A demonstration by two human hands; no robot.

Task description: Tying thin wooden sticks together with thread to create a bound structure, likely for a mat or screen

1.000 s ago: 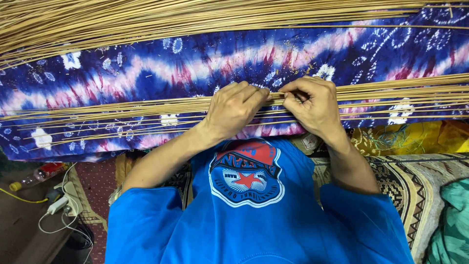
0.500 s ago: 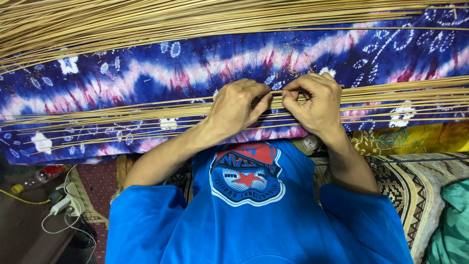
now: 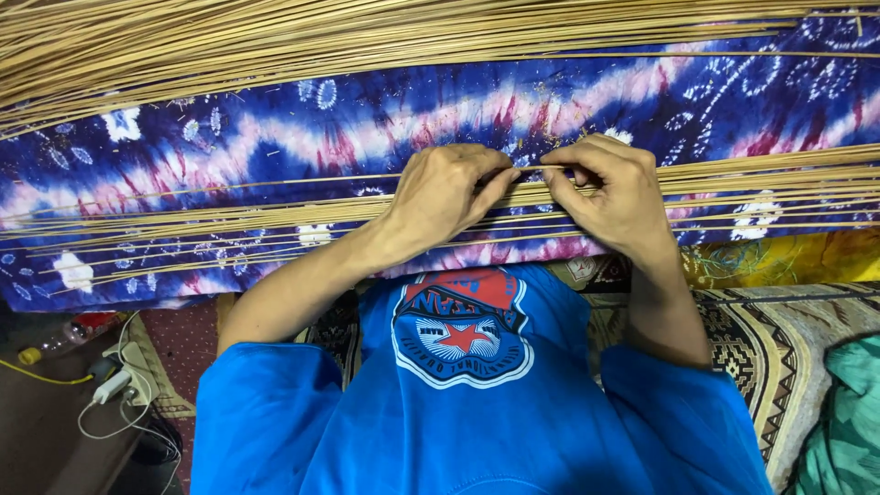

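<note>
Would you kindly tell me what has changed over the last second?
Little: both hands, the left hand and the right hand, keep pinching one thin reed strip between them, fingertips drawn slightly closer. The reed bundle and tie-dye cloth stayed put.

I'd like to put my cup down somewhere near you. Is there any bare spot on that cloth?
The blue tie-dye cloth lies bare between the far pile of sticks and the near sticks. It is crowded where the left hand and right hand pinch the near sticks.
</note>
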